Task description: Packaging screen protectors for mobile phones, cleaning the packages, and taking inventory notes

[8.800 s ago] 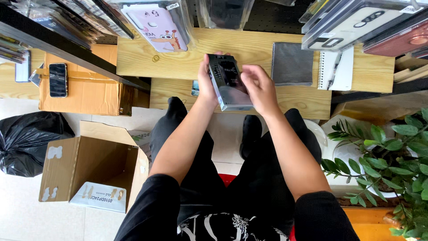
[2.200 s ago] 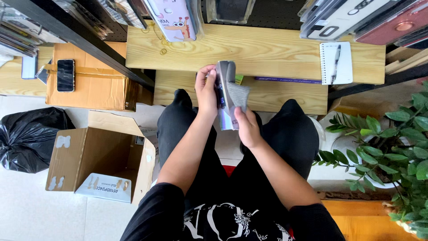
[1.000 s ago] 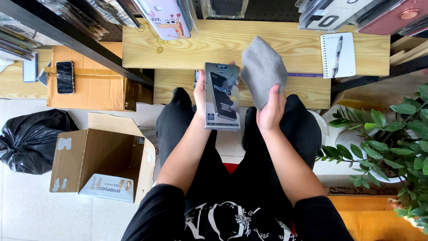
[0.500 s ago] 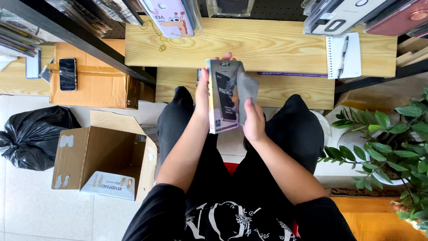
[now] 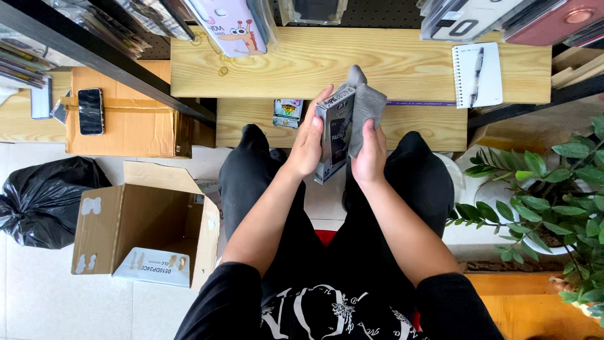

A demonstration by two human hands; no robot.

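Box (image 5: 333, 135) now tilted edge-on — both hands clamped: left hand (image 5: 308, 141) on box, right hand (image 5: 370, 154) on grey cloth (image 5: 365, 110).

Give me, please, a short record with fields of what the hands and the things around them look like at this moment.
left hand: left hand grips the flat packaged box, held on edge
right hand: right hand presses a grey cloth against the box's side
surface ahead: wooden bench carrying a spiral notebook with a pen
left side: open cardboard box on the floor, black bag beside it, phone lying on a closed carton
right side: potted plant
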